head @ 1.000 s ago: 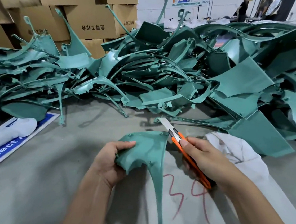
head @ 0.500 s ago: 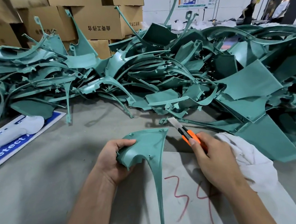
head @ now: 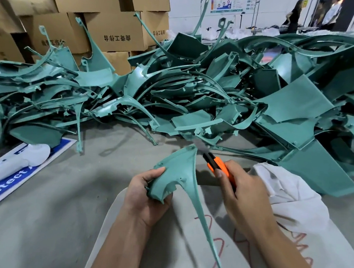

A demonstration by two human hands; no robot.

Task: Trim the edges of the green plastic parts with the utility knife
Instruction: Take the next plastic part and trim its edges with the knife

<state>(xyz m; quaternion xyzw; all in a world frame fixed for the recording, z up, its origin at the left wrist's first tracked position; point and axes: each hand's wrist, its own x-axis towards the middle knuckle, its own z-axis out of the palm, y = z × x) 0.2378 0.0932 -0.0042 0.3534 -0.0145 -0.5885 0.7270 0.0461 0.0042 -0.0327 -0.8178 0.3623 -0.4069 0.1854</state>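
We're mid-trim: left hand (head: 144, 197) grips green part (head: 176, 172) above the bench, right hand (head: 246, 194) wraps utility knife (head: 216, 161), blade at top corner. Next: steady draw along edge, w/ fingers clear.

the part (head: 175, 177) gripped in the left hand (head: 144, 197) is a flat teal green, the same teal as the whole heap of plastic parts (head: 218, 94) behind it. the utility knife (head: 218, 163) in the right hand (head: 245, 196) has a bright orange body with a black front piece and a pale grey blade. the table (head: 56, 208) is dull grey. a white sheet (head: 182, 253) on it carries red scrawled marks, and a white cloth (head: 291, 194) lies beside it. at the left edge a sign (head: 5, 182) is blue with white letters and a white border. the cardboard boxes (head: 116, 33) are brown with dark printed characters.
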